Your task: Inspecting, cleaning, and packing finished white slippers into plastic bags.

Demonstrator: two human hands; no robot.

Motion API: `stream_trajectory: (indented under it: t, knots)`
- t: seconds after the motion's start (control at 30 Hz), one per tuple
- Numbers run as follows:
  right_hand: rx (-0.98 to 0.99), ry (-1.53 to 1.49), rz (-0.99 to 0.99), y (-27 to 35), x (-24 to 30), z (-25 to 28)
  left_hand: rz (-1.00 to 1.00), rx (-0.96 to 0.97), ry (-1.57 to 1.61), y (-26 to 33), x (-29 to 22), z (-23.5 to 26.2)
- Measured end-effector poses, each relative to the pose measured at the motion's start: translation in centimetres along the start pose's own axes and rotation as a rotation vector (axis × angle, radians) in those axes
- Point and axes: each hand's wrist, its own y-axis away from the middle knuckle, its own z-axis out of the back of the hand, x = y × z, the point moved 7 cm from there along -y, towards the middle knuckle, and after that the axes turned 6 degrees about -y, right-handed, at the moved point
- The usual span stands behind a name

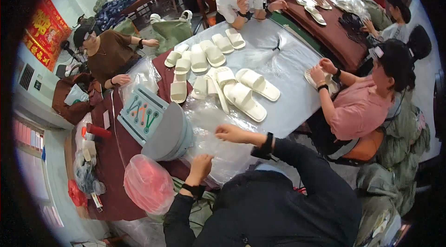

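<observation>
My left hand (pixel 201 165) is closed, its fingers curled at the near edge of a spread of clear plastic bags (pixel 209 124). Farther right, my right hand (pixel 233 133) reaches across the same plastic with its fingers bent together. Whether either hand grips the clear film cannot be made out. Just beyond the plastic, cream slippers (pixel 245 101) lie in a loose pile on the table. More slippers (pixel 199 58) stand in rows behind them. Left of my hands is a grey-blue plastic stool (pixel 160 124) with coloured cutouts on its panel.
A pink bundle in clear film (pixel 147 184) is beside my left forearm. A red cylinder (pixel 98 131) lies on the dark red cloth (pixel 116 163). To the right, a co-worker in pink (pixel 357 107) handles a slipper (pixel 320 80). Other people sit around the tables; green sacks (pixel 378 191) are behind.
</observation>
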Motion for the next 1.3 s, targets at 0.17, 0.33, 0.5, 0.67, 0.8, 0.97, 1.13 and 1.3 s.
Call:
stream_trajectory:
  t: [0.17,0.33,0.5,0.67,0.8,0.97,1.13,1.3]
  knots:
    - [-0.376,-0.238,-0.329,2.3,-9.4,9.2,0.134,0.064,-0.228,4.9,2.9,-1.3]
    - [-0.521,-0.634,-0.328,-1.3,-15.3,15.8,0.091,0.217,-0.092,4.9,2.7,-8.6]
    - [-0.752,-0.897,-0.307,-5.3,-16.5,18.8,0.36,0.518,-0.202,3.9,1.0,-13.3]
    - [-0.614,-1.019,-0.168,-9.1,-14.3,18.8,0.434,0.423,-0.261,5.0,0.9,-15.0]
    - [-0.543,-1.169,0.031,-11.7,-16.0,20.6,0.409,0.369,-0.285,4.9,-0.3,-14.0]
    - [-1.265,-1.027,-0.043,-12.2,-21.5,24.1,0.509,0.425,-0.322,4.7,-1.1,-14.3]
    - [-0.72,-1.197,0.036,-15.5,-24.1,25.0,0.302,0.118,-0.357,5.0,-2.3,-13.5]
    - [-0.636,-1.418,-0.129,-12.1,-20.6,22.3,0.281,0.077,-0.449,6.8,-4.0,-13.4]
